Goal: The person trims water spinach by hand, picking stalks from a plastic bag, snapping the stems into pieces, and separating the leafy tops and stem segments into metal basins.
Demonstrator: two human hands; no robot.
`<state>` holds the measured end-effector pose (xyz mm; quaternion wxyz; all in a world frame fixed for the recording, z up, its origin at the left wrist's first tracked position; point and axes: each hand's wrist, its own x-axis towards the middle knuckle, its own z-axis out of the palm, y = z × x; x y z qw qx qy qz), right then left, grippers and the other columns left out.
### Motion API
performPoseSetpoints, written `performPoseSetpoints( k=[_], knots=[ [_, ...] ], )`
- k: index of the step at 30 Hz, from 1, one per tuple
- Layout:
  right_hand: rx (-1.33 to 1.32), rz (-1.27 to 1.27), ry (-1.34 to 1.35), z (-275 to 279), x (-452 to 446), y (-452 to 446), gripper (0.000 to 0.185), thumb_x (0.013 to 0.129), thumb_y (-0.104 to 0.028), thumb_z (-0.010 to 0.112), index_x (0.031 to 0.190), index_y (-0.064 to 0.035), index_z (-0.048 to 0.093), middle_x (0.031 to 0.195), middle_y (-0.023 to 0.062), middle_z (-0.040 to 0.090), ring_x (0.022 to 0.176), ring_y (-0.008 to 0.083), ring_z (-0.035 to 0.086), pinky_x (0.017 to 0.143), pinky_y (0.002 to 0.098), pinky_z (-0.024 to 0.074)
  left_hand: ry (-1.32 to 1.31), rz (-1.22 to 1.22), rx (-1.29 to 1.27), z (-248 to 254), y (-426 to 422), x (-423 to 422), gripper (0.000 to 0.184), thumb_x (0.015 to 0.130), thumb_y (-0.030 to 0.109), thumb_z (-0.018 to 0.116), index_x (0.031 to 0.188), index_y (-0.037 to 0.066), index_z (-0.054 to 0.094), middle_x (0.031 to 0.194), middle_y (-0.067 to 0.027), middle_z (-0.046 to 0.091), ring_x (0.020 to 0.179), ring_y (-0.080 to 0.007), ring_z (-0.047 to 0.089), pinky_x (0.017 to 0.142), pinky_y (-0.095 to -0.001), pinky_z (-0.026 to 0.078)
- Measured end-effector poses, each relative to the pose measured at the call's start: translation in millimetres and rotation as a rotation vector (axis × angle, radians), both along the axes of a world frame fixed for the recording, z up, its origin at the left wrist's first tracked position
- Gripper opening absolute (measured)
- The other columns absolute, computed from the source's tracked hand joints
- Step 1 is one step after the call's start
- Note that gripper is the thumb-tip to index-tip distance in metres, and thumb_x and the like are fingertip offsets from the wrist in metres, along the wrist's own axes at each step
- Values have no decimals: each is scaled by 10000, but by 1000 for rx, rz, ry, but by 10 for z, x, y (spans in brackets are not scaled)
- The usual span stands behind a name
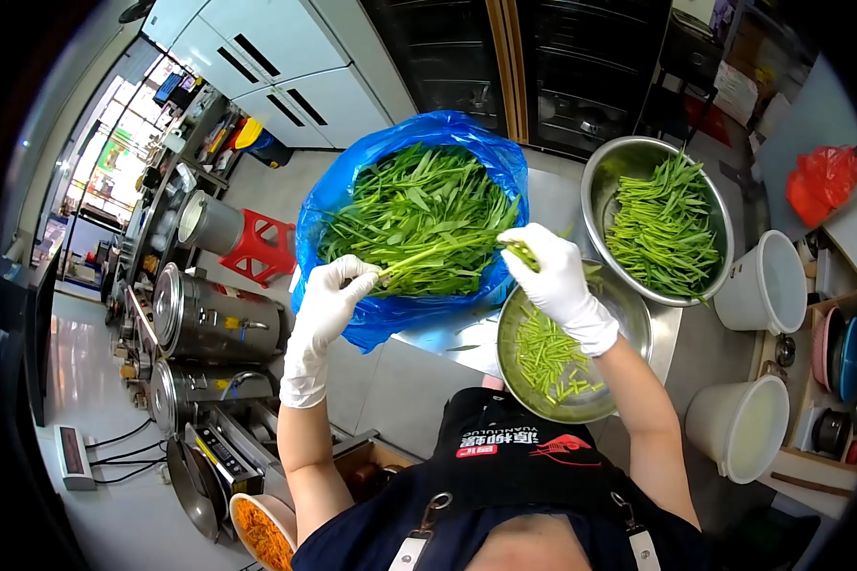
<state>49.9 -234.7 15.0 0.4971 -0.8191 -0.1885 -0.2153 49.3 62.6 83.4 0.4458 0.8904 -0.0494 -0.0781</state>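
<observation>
A blue plastic bag (316, 205) stands open, full of long leafy green vegetables (419, 205). Both hands wear white gloves. My left hand (331, 303), at the bag's near left edge, pinches the end of a green stem (419, 259) stretched above the leaves. At the bag's right side my right hand (552, 276) has its fingers closed on green stems. Beneath my right forearm sits a metal bowl (628, 328) with short cut stem pieces (548, 357). A larger steel bowl (595, 190) at the right holds leafy tops (665, 224).
A metal table (448, 350) carries the bag and bowls. White buckets (771, 284) stand at the right near a red plastic bag (824, 181). At the left are a red stool (259, 246) and steel pots (219, 314). A tub of orange shreds (262, 535) is below left.
</observation>
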Motion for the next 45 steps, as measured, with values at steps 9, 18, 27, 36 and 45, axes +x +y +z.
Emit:
performPoseSetpoints(
  k=[9,18,27,36,45],
  knots=[
    [-147,52,34,-85,72,45,111,814,-140,661,913,-90,668,850,77,647,737,285,650,637,356,522,-17,-103,-25,-66,-111,-72,133,885,101,643,906,-15,704,820,-46,659,752,-115,579,706,-251,454],
    [651,-156,617,-385,276,-372,78,876,-72,639,916,-26,687,753,-15,615,632,62,526,579,219,422,144,-44,-17,-382,-372,-68,160,886,99,634,917,-28,726,850,-79,686,798,-151,611,778,-279,473],
    [-401,111,-315,-140,-194,212,245,743,-125,679,982,-70,660,861,65,641,764,234,627,655,339,525,374,-128,-325,-414,-755,-108,246,913,142,616,1088,-6,706,916,-18,697,800,-66,569,748,-227,468],
    [301,77,500,-369,-360,-85,142,859,-134,652,948,-26,673,832,42,689,749,141,655,649,285,513,311,-195,-544,-884,-1048,-270,188,919,131,623,1023,-3,706,961,-7,676,921,-93,602,857,-246,469],
    [460,-255,551,-384,-519,-1528,135,937,-134,582,988,-29,649,851,16,680,650,47,492,626,192,404,-249,-412,100,-1124,-1020,-225,276,817,337,715,927,85,742,793,-112,670,791,-303,637,728,-386,502]
  ],
)
